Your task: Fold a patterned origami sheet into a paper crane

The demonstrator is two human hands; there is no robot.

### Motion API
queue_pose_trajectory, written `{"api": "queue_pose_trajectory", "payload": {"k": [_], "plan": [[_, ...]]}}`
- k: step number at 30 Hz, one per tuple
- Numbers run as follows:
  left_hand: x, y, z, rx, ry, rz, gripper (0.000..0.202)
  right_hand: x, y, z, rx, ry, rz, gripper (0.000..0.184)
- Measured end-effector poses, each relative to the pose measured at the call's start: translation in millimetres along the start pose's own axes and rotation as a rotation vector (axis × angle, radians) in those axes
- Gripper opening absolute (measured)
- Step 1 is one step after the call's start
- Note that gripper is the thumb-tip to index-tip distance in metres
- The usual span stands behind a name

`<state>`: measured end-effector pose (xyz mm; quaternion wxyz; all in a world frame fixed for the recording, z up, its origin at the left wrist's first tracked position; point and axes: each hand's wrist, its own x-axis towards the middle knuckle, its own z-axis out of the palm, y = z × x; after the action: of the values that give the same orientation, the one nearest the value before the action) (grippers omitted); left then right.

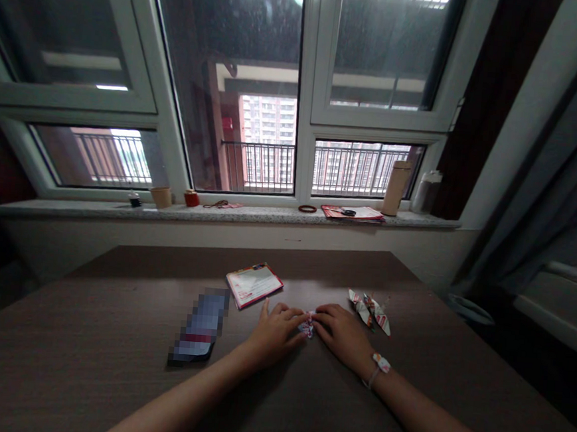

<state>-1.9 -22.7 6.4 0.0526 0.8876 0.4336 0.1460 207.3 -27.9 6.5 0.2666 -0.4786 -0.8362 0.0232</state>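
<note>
Between my hands, on the brown table, lies a small piece of folded printed paper [307, 325], white with pink and dark patches. My left hand [275, 331] presses its fingertips on the paper's left side, thumb at the near edge. From the other side the fingers of my right hand [343, 335] hold the paper's right part; a band with a pale charm circles that wrist. The fingers hide much of the paper's shape. Just beyond my right hand rest folded paper pieces [369, 310] with pointed ends. A stack of printed sheets [254, 284] lies past my left hand.
A phone [200, 325], its screen blurred, lies left of my left hand on the table [107, 361]. Along the windowsill [248, 214] stand a paper cup [161, 197], a red spool-like item [191, 198], scissors [349, 212] on papers, a tan bottle [396, 188] and a white bottle [426, 192].
</note>
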Motion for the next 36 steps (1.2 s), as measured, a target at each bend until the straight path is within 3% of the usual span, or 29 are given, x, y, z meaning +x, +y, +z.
{"api": "queue_pose_trajectory", "payload": {"k": [36], "plan": [[6.3, 0.6, 0.0, 0.010, 0.046, -0.007, 0.036, -0.4, 3.6, 2.5, 0.006, 0.002, 0.012, 0.025]]}}
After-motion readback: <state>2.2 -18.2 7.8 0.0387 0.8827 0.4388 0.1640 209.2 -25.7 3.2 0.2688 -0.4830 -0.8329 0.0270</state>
